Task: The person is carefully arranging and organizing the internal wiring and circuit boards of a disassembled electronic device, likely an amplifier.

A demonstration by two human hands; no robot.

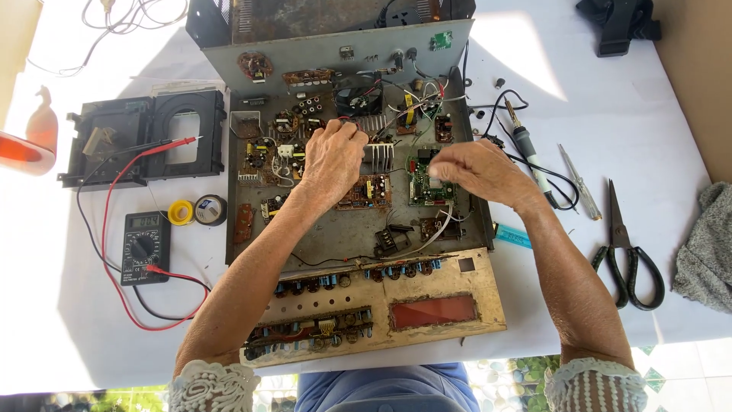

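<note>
Care is needed inside the open chassis (335, 229): left hand (333, 156) curled near the heatsink (379, 156), right hand (473, 172) pinched over the green board (427, 191); anything held cannot be told.

Harsh sunlight — blown-out white glare

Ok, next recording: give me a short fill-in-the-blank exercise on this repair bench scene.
1. Both hands, the left hand and the right hand, are over the opened grey metal ____ full of circuit boards.
2. The black-handled scissors lie to the person's ____.
3. The black digital multimeter has one black lead and one ____ lead.

Missing words: chassis; right; red
</note>
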